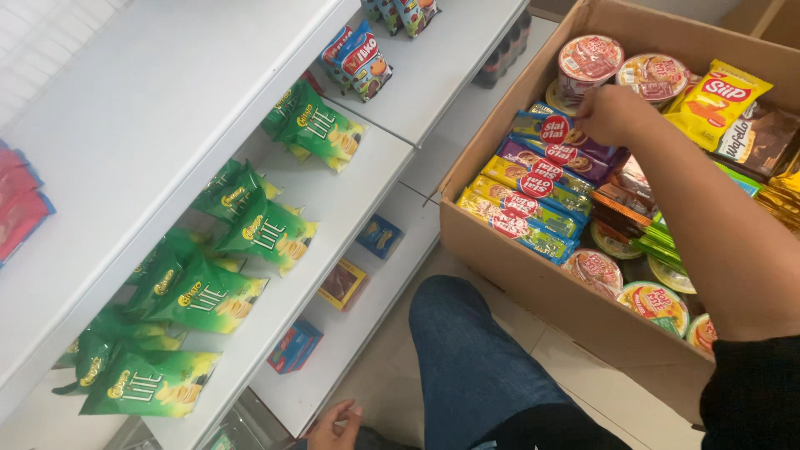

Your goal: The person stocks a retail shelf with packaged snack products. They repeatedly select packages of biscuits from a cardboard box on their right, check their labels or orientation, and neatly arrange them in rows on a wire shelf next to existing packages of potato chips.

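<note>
My right hand [612, 112] reaches into an open cardboard box [533, 279] on the floor. Its fingers are pinched on the top end of a blue biscuit pack [546, 129]. That pack heads a row of long blue, purple and yellow biscuit packs [529, 200] standing along the box's left wall. Low in the view, my left hand [335, 427] sits with curled fingers by the front edge of the lowest shelf [350, 342], with nothing in it. My knee [467, 350], in blue jeans, lies between the shelf and the box.
White shelves [167, 100] fill the left side. Several green chip bags [258, 233] stand on the middle shelf, and small boxes [343, 283] lie lower down. Cup noodles [587, 62], a yellow wafer pack [717, 100] and other snacks fill the box. Dark bottles [504, 54] stand at the far end.
</note>
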